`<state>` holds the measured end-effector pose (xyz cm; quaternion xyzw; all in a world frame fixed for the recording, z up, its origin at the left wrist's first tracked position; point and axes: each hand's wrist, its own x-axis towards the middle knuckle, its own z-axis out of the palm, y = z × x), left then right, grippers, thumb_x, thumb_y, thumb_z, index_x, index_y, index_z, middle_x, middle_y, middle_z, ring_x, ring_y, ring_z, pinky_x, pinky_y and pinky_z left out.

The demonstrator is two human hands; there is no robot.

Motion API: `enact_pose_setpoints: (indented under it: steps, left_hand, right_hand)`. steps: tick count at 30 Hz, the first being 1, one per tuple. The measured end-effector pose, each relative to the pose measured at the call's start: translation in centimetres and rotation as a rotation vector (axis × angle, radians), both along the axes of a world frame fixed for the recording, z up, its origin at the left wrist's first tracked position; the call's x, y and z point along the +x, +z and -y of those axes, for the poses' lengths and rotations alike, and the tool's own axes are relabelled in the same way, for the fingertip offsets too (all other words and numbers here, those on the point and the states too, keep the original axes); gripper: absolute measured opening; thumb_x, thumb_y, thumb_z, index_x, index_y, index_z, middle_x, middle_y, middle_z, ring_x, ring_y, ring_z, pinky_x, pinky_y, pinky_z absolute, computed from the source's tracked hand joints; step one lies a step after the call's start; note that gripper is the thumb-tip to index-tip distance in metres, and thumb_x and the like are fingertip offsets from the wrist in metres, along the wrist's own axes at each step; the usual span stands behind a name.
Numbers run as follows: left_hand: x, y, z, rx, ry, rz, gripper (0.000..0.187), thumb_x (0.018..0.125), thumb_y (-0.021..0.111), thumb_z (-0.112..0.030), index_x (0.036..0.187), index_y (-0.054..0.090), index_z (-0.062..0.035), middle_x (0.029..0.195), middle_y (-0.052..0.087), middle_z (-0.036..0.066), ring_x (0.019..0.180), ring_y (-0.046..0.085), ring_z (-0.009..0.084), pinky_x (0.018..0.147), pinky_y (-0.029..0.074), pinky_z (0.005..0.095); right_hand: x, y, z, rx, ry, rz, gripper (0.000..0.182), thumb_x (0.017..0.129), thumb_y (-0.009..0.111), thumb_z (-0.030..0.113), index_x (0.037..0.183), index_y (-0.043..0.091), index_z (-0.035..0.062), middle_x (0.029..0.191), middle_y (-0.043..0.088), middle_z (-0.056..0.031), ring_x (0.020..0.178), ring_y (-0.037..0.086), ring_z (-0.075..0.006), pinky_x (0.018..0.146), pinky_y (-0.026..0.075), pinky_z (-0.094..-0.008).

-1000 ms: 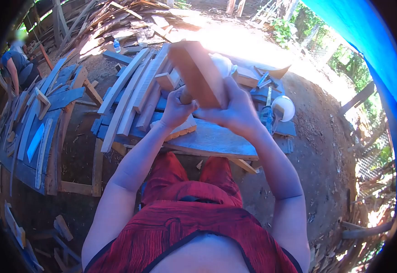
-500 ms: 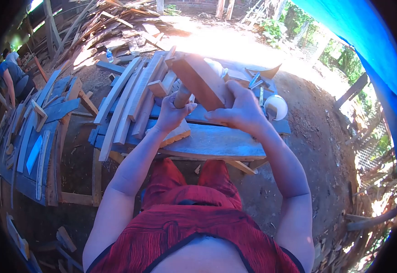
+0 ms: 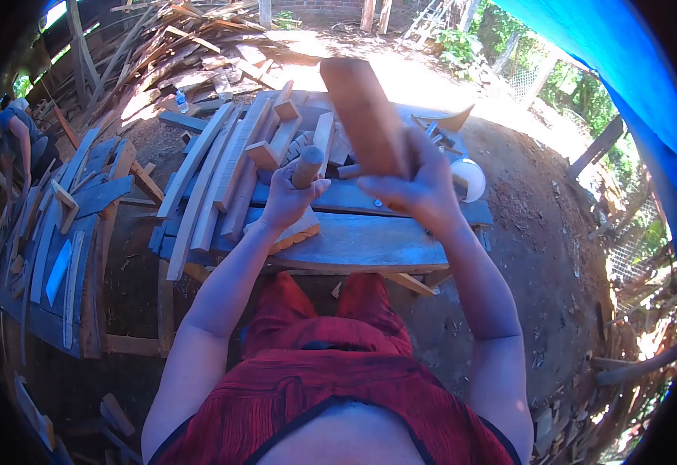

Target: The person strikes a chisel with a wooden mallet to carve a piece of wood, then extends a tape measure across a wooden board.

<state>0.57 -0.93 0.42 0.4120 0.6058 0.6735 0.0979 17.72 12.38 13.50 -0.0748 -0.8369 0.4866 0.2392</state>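
My left hand (image 3: 287,200) is wrapped round a short round wooden handle (image 3: 308,167), whose rounded end points up; anything at its other end is hidden. In my right hand (image 3: 424,186) is a thick reddish-brown wooden block (image 3: 363,116), gripped at its lower end and slightly blurred. The block tilts up and to the left, above the workbench and apart from the handle. Below my left hand, a light wood piece (image 3: 296,231) lies on the bench (image 3: 377,240).
Long planks (image 3: 203,182) lie across the bench's left side. At its right are a white round container (image 3: 469,180) and tools. Another bench (image 3: 82,267) stands left, with a person (image 3: 22,136) bending behind it. A blue tarp (image 3: 625,70) hangs at the upper right.
The block in my right hand has moved up, turned more upright and swung away from the handle. My left hand has moved slightly down and keeps its hold.
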Motion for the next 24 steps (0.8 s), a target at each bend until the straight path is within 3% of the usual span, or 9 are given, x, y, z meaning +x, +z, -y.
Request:
enact_pose_setpoints:
  steps: [3,6,7,11,13,15,17,22,24]
  left_hand:
    - [0.3,0.3,-0.1,-0.014,-0.004,-0.013,0.015,0.078,0.071,-0.011,0.082,0.058,-0.0063,0.075,0.056,-0.004,0.069,0.05,0.0032,0.062,0.043,0.0223]
    - [0.2,0.1,-0.2,0.014,-0.001,-0.031,0.016,0.078,0.072,-0.01,0.082,0.057,-0.0061,0.073,0.055,-0.004,0.068,0.05,0.0036,0.062,0.043,0.0224]
    - [0.2,0.0,0.1,0.017,-0.007,0.004,0.016,0.078,0.072,-0.011,0.082,0.057,-0.0059,0.073,0.055,-0.004,0.068,0.049,0.0037,0.061,0.042,0.0225]
    - [-0.4,-0.5,0.2,0.011,0.014,-0.01,0.016,0.078,0.072,-0.011,0.083,0.058,-0.005,0.073,0.055,-0.004,0.067,0.05,0.004,0.061,0.043,0.023]
    - [-0.1,-0.3,0.1,0.009,0.012,-0.019,0.016,0.078,0.072,-0.011,0.083,0.058,-0.0048,0.073,0.055,-0.004,0.067,0.05,0.0041,0.061,0.043,0.023]
    - [0.2,-0.1,-0.4,0.011,0.007,-0.037,0.016,0.078,0.072,-0.011,0.083,0.059,-0.0046,0.072,0.056,-0.004,0.066,0.05,0.0041,0.061,0.043,0.0231]
    - [0.6,-0.2,-1.0,0.233,-0.062,0.109,0.017,0.078,0.072,-0.012,0.083,0.058,-0.0043,0.072,0.057,-0.003,0.067,0.051,0.0043,0.062,0.044,0.0225]
    - [-0.3,-0.6,0.5,0.076,-0.008,0.043,0.017,0.078,0.073,-0.012,0.082,0.058,-0.0044,0.074,0.059,-0.002,0.068,0.053,0.0044,0.063,0.045,0.0221]
    - [-0.3,-0.4,0.9,0.062,0.004,-0.006,0.017,0.078,0.073,-0.011,0.081,0.058,-0.0046,0.074,0.059,-0.002,0.068,0.054,0.0045,0.063,0.046,0.0219]
  right_hand:
    - [0.0,0.6,0.7,-0.347,0.086,-0.238,0.059,0.061,0.082,0.026,0.104,0.053,0.0007,0.082,0.06,-0.0082,0.068,0.059,-0.0104,0.056,0.047,-0.0256]
    - [-1.3,-2.1,-0.3,0.425,-0.051,0.18,0.059,0.06,0.083,0.027,0.104,0.053,0.0009,0.085,0.061,-0.0083,0.069,0.06,-0.0131,0.06,0.047,-0.026]
    - [-1.1,-2.5,-1.1,0.423,-0.055,0.178,0.059,0.06,0.083,0.027,0.104,0.053,0.0009,0.085,0.061,-0.0083,0.069,0.06,-0.0131,0.06,0.047,-0.026]
    - [-0.4,-1.0,-1.5,0.28,-0.071,0.067,0.058,0.063,0.081,0.027,0.107,0.055,0.0009,0.087,0.062,-0.0089,0.076,0.061,-0.0121,0.068,0.048,-0.0276]
    - [0.3,0.9,-0.1,-0.348,0.092,-0.145,0.058,0.064,0.08,0.028,0.108,0.054,-0.0001,0.088,0.062,-0.0088,0.078,0.061,-0.0146,0.07,0.049,-0.0291]
    - [-0.1,-0.2,0.3,-0.373,0.041,-0.141,0.061,0.063,0.081,0.03,0.107,0.053,-0.0008,0.09,0.062,-0.0085,0.083,0.061,-0.0182,0.075,0.048,-0.0308]
    - [-0.7,-2.5,-0.3,0.304,-0.027,0.279,0.063,0.062,0.082,0.032,0.106,0.053,-0.0009,0.092,0.061,-0.0084,0.087,0.06,-0.0198,0.077,0.047,-0.0317]
    - [-0.6,-4.3,-0.6,0.002,0.046,0.241,0.066,0.059,0.083,0.038,0.1,0.052,-0.0033,0.089,0.062,-0.0152,0.084,0.061,-0.0192,0.077,0.048,-0.0327]
    - [-1.5,-7.1,-1.0,-0.32,0.082,0.15,0.058,0.061,0.082,0.031,0.101,0.056,-0.0009,0.086,0.061,-0.0073,0.078,0.059,-0.0145,0.072,0.047,-0.0291]
